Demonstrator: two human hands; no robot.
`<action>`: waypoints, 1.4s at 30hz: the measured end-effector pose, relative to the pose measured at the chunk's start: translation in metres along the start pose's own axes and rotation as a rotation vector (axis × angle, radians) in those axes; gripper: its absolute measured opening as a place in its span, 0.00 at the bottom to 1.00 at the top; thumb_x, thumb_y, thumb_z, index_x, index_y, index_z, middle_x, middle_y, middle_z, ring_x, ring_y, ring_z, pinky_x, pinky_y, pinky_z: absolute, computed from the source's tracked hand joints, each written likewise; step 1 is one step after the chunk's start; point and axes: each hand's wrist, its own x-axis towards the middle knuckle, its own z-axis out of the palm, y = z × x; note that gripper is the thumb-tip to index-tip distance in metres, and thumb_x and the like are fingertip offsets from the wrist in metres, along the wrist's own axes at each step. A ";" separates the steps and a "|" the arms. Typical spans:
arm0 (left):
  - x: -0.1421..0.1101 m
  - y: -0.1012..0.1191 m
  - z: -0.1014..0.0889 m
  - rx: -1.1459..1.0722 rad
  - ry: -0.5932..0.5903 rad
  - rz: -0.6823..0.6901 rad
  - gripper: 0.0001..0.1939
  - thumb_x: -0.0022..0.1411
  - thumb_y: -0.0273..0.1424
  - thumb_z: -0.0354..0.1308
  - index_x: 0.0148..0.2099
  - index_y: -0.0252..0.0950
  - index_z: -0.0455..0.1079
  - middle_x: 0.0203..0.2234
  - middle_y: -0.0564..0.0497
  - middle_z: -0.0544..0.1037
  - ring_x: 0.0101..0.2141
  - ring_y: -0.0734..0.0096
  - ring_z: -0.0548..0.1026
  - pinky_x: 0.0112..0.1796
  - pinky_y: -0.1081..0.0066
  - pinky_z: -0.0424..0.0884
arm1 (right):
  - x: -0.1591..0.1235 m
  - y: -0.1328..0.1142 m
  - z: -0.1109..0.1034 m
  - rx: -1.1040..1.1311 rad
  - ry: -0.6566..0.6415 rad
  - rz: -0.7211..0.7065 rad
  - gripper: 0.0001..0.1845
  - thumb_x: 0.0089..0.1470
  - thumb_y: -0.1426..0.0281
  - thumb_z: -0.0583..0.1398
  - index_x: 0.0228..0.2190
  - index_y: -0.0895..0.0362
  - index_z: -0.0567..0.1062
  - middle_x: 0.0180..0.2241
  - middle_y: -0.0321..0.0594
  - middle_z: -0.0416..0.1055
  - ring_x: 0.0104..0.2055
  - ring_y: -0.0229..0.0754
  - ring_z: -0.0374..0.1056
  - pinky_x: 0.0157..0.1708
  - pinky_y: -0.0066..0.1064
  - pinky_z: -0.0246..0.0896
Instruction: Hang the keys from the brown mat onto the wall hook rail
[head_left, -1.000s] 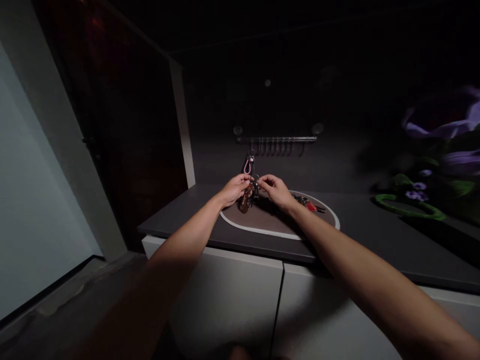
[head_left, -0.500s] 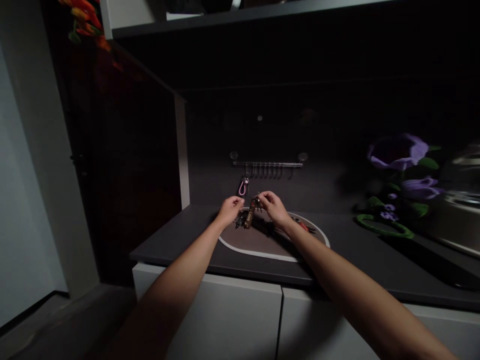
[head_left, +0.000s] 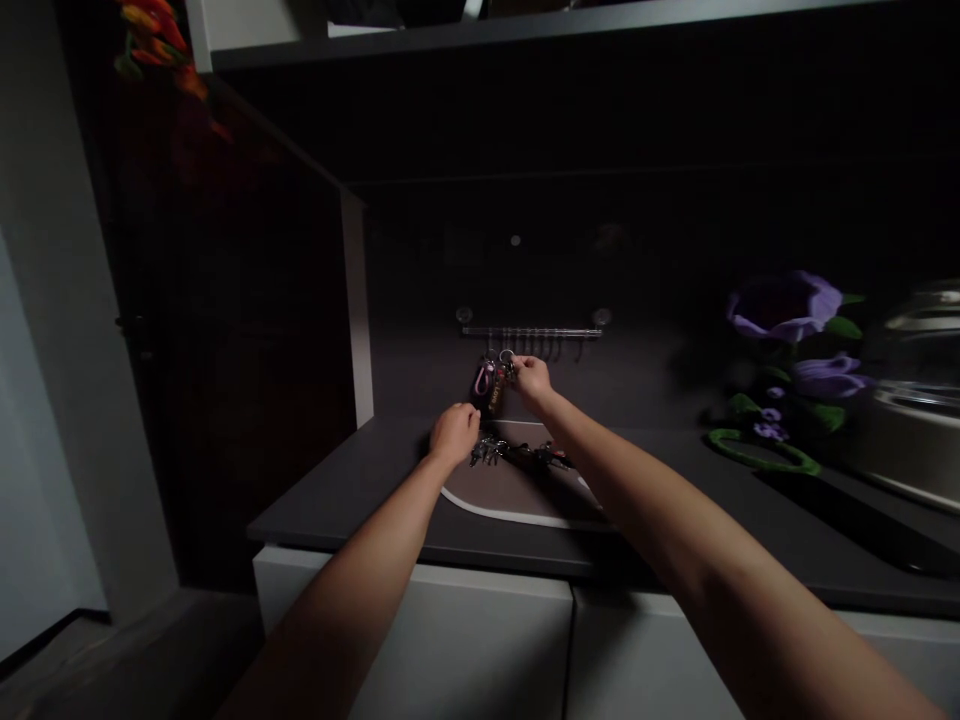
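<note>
My right hand (head_left: 533,376) pinches a bunch of keys on a metal ring (head_left: 507,355), raised close to the hook rail (head_left: 531,332). From that bunch hangs a brown strap (head_left: 496,393) with pale lettering that seems to read LOVE. Just left of it, a pink loop keychain (head_left: 482,378) hangs from a hook. My left hand (head_left: 454,434) is lower, by the left edge of the mat (head_left: 517,505), back of the hand toward me; its fingertips are hidden. More keys (head_left: 487,451) lie on the mat beside it, and another dark bunch (head_left: 551,456) lies near my right forearm.
Purple artificial flowers (head_left: 787,310) and a glass-lidded metal pot (head_left: 919,400) stand at the right of the dark counter (head_left: 322,485). A shelf (head_left: 480,40) overhangs the counter. Orange flowers (head_left: 156,40) hang at upper left.
My right hand has lifted the keys with the brown strap up and forward to the rail. My left hand has come down slightly, away from the strap. The view has shifted a little.
</note>
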 end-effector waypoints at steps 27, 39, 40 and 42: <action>-0.003 0.003 -0.005 0.232 -0.072 -0.005 0.16 0.63 0.32 0.39 0.37 0.35 0.69 0.35 0.45 0.73 0.35 0.66 0.72 0.35 0.70 0.64 | 0.033 0.021 0.034 0.102 0.259 0.084 0.05 0.49 0.74 0.57 0.23 0.62 0.70 0.13 0.31 0.63 0.13 0.30 0.59 0.14 0.21 0.56; -0.004 0.003 -0.009 0.253 -0.099 0.000 0.16 0.64 0.33 0.39 0.39 0.36 0.68 0.36 0.46 0.73 0.39 0.68 0.71 0.39 0.69 0.63 | 0.039 0.034 0.011 -0.044 0.155 -0.014 0.10 0.43 0.67 0.61 0.25 0.62 0.72 0.15 0.32 0.65 0.19 0.31 0.60 0.22 0.22 0.59; -0.004 0.003 -0.009 0.249 -0.102 0.001 0.16 0.64 0.33 0.40 0.39 0.36 0.68 0.36 0.46 0.73 0.39 0.68 0.71 0.39 0.70 0.63 | 0.038 0.034 0.009 -0.047 0.143 -0.014 0.09 0.43 0.67 0.61 0.25 0.62 0.72 0.15 0.32 0.65 0.19 0.31 0.60 0.22 0.22 0.59; -0.004 0.003 -0.010 0.239 -0.105 0.008 0.15 0.64 0.33 0.40 0.39 0.36 0.68 0.37 0.46 0.73 0.39 0.68 0.71 0.39 0.69 0.62 | 0.033 0.033 0.005 -0.050 0.125 -0.011 0.09 0.43 0.68 0.61 0.25 0.63 0.72 0.15 0.32 0.65 0.19 0.30 0.60 0.23 0.21 0.58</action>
